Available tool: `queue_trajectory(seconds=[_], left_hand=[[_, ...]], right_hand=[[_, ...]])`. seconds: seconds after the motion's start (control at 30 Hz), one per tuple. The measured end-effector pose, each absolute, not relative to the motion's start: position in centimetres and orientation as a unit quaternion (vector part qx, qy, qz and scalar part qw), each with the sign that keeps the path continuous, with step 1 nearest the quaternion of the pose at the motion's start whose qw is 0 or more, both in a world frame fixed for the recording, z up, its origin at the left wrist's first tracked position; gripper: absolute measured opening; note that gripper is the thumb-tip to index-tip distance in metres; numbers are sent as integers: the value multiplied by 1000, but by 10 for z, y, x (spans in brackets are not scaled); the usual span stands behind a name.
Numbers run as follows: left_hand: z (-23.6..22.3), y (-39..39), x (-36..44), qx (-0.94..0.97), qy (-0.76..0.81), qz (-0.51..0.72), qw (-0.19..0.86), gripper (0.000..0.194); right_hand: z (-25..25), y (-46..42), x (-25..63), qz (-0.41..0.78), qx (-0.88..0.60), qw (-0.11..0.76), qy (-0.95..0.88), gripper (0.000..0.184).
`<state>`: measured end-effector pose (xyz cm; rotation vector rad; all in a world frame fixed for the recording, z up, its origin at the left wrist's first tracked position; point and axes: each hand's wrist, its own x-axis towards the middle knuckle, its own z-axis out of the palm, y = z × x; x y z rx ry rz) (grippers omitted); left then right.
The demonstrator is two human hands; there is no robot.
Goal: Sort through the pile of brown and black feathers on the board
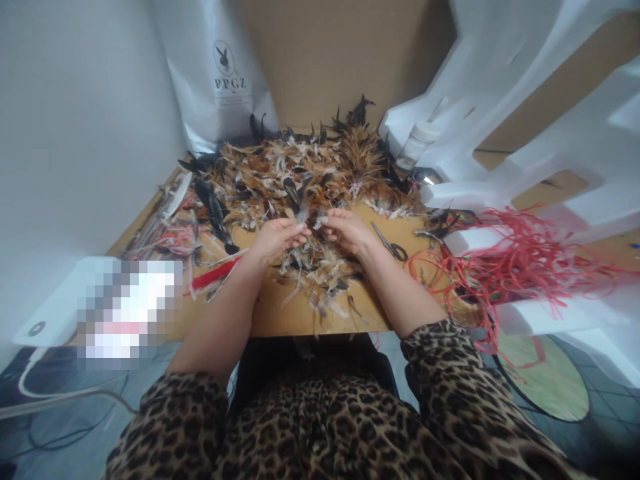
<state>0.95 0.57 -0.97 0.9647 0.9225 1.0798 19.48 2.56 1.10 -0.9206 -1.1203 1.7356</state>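
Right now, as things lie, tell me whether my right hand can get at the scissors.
Probably yes. The scissors lie uncovered on the table, just to the right of your right hand, with nothing between. That hand seems to pinch a pale feather, so it may need to let go first.

White wall (85, 133), gray tiled floor (600, 417)
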Motion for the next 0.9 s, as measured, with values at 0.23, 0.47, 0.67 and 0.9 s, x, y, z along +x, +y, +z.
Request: queue_trajectory(seconds=[0.23, 0.47, 0.67, 0.9], left_hand=[[-9, 4, 14, 422, 405, 460, 668, 22], [-10, 4, 15, 421, 414, 454, 667, 23], [-7, 3, 17, 428, 426, 454, 656, 21], [-10, 7, 13, 380, 411, 511, 653, 17]], right_hand=[[5, 18, 179, 612, -395, 453, -514, 33], [2, 18, 175, 515, -434, 471, -570, 27], [3, 15, 172, 538, -438, 467, -548, 29], [4, 15, 172, 657, -382, 474, -445, 39]])
